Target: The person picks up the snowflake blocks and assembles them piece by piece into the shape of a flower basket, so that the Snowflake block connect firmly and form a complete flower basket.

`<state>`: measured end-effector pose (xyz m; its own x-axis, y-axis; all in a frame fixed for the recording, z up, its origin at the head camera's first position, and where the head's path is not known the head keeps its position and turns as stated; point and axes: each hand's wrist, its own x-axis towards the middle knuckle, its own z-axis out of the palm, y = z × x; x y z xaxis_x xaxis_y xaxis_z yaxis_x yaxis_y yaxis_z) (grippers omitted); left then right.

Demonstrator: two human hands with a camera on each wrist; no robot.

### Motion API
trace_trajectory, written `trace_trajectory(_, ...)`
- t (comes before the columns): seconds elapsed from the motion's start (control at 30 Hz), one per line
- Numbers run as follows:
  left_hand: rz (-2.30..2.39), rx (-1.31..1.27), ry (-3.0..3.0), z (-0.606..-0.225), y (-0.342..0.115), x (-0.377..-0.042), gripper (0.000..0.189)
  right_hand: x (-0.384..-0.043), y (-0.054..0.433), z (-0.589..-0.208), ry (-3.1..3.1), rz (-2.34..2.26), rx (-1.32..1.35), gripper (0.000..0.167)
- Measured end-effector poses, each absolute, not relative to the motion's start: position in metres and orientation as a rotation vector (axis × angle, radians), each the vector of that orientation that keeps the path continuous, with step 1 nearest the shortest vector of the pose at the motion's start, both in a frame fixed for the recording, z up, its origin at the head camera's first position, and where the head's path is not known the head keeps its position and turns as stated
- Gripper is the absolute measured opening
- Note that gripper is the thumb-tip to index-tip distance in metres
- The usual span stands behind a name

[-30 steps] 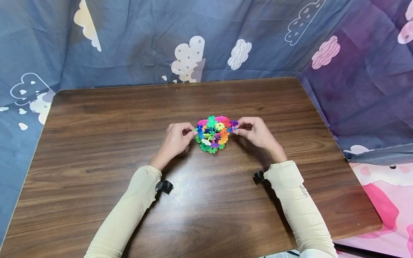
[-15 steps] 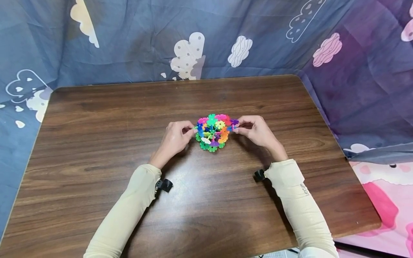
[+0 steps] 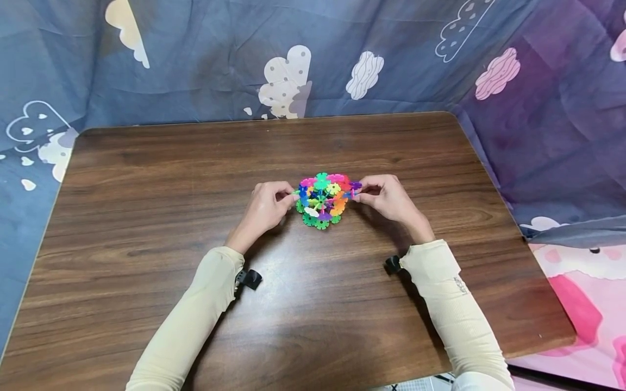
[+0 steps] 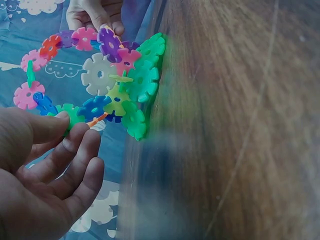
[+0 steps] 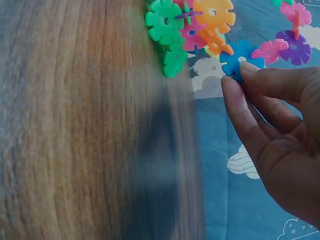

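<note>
A rounded, openwork build of interlocking plastic snowflake discs stands on the table between both hands, in pink, red, orange, yellow, blue, purple, white and green. Green discs form its base at the tabletop. My left hand pinches a green disc at the left side between thumb and index finger, the other fingers loosely bent. On the opposite side, my right hand pinches a blue disc between thumb and fingertips. A purple disc and a pink disc join on above that blue one.
The brown wood-grain table extends round the build on all sides. Behind it hangs a blue curtain with cloud prints, turning purple and pink at the right. Each wrist carries a black camera.
Both hands keep their pinch and the build stays in place between them. The head view has tilted slightly, so the scene sits a little higher in the picture.
</note>
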<state>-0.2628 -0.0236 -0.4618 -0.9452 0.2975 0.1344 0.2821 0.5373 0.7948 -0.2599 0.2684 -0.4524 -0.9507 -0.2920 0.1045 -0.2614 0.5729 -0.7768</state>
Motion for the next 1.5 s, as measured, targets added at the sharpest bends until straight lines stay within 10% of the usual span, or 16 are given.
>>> trace_trajectory(0.53, 1.421, 0.514, 2.708, -0.464, -0.024, -0.264, 0.012, -0.26, 0.267, -0.464, 2.25, -1.489, -0.357, 0.047)
trace_trajectory(0.93, 1.387, 0.493, 2.724, -0.463, -0.023, -0.264, 0.011, -0.258, 0.249, -0.472, 1.97, -1.767, -0.055, 0.006)
trace_trajectory(1.5, 1.369, 0.623, 2.622, -0.462, -0.028, -0.269, 0.018, -0.262, 0.24, -0.473, 1.889, -1.873, 0.113, 0.019)
